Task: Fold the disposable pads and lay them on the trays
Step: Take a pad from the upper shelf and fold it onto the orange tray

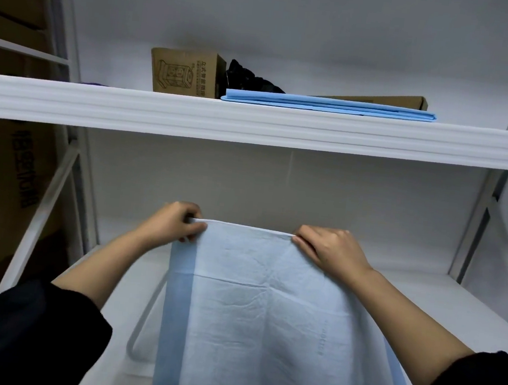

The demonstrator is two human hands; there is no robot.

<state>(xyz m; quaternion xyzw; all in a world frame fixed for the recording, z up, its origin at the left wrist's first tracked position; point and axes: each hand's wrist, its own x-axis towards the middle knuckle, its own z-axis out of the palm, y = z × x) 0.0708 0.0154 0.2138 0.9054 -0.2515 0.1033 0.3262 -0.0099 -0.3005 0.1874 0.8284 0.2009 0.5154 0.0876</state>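
A large pale-blue disposable pad [265, 317] with a darker blue strip down its left side hangs in front of me over the lower white shelf [121, 303]. My left hand [172, 221] pinches its top left corner, fingers curled round the edge. At the top right corner my right hand [331, 249] grips the same edge. The pad's top edge is stretched level between both hands. A folded blue pad [329, 104] lies flat on the upper white shelf [253, 121], to the right of centre.
On the upper shelf behind the folded pad stand a small brown carton [185, 72], a black crumpled item [251, 78] and a long flat brown box [379, 99]. Large cardboard boxes [3, 168] fill the left side. White rack uprights [479, 220] frame the right.
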